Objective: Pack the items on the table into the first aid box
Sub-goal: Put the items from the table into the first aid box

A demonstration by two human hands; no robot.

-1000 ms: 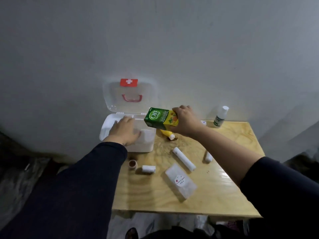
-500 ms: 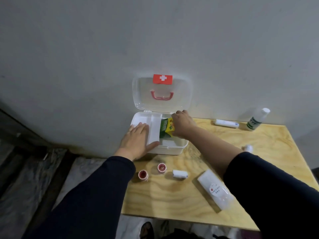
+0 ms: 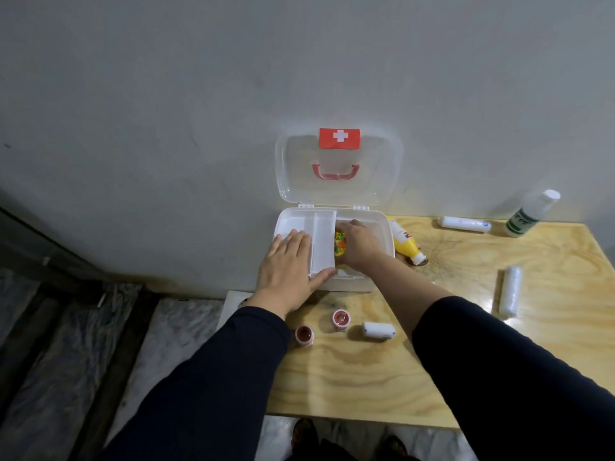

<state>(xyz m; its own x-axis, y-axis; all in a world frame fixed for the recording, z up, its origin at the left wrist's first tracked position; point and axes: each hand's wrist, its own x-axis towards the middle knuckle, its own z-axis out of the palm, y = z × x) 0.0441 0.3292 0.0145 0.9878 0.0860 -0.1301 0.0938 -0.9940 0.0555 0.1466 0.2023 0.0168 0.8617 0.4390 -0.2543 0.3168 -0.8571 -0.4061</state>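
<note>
Your right hand was down in the box at the table's far-left corner, gripping the carton; your left hand lay flat, fingers spread, on the tray. Left out: three gauze rolls — one at the far edge, one near the right edge, one mid-table — two tape rolls, one yellow tube, one bottle.

The table is glossy pale plywood with visible grain; the first aid box is smooth white plastic, its lid translucent.
</note>
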